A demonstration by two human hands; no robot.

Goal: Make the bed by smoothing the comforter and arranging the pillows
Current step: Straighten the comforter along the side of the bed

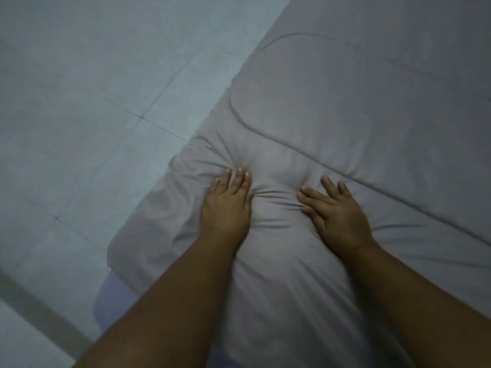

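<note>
A pale grey comforter [372,107] with stitched quilting lines covers the bed and fills the right half of the view. My left hand [228,205] presses flat on it near the bed's left edge, fingers straight. My right hand [337,216] lies flat a little to the right, fingers spread. Between the two hands the fabric is bunched into short creases. Both palms push the padding down. No pillow shows in the view.
Light tiled floor [87,107] fills the left side, running along the bed's edge. A strip of blue sheet [111,298] shows under the comforter's corner at the lower left.
</note>
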